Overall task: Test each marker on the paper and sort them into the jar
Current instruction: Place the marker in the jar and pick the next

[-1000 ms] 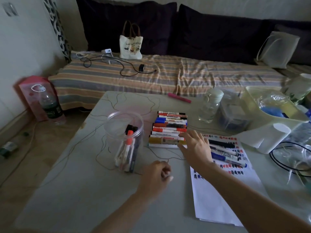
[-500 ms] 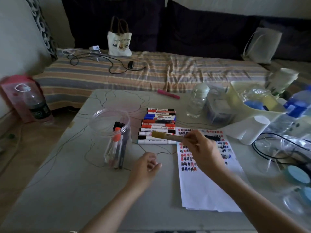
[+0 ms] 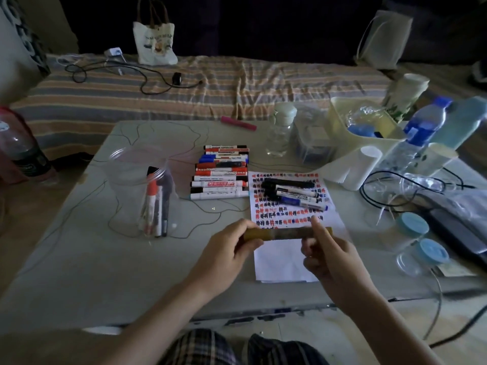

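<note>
Hands, left [image 3: 226, 248] and right [image 3: 326, 255], grip one gold marker [image 3: 286, 233] by its ends (level) over the paper [image 3: 284, 262], near the tabletop's front edge.

A yellowish marker [image 3: 283, 233] lay level above the near part of the paper [image 3: 286, 262], gripped at each end. The paper carried rows of red, black and blue marks, with three markers [image 3: 292, 192] lying on it. A row of markers [image 3: 220, 176] lay beside it. The clear jar [image 3: 142, 191] held several markers upright.
</note>
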The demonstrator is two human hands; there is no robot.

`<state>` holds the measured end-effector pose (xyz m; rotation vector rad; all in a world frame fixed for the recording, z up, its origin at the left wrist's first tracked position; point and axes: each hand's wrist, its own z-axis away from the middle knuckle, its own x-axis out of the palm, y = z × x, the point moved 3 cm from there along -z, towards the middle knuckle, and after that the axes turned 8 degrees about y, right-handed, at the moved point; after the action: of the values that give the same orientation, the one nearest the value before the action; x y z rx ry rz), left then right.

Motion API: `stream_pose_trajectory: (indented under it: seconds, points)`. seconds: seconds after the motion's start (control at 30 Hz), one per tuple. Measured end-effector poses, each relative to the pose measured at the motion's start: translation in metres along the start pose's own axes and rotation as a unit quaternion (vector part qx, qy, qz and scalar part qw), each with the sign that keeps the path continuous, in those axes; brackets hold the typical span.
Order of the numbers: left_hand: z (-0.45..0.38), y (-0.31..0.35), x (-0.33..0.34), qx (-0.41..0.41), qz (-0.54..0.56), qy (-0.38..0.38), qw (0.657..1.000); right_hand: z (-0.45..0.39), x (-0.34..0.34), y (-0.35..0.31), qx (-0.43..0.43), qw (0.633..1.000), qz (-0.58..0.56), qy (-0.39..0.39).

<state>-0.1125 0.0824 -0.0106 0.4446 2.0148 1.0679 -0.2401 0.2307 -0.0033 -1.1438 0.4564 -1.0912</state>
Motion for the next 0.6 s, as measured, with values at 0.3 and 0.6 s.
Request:
stream_pose_trajectory:
  seconds: [0.3, 0.6]
  points:
    - [0.002, -0.012, 0.019, 0.003, -0.028, -0.082, 0.996, -0.007, 0.012, 0.025, -0.033, 0.996, 0.055, -0.055]
    - [-0.019, -0.025, 0.024, -0.094, 0.062, -0.205, 0.972, -0.027, 0.004, 0.015, -0.227, 0.962, 0.114, -0.104]
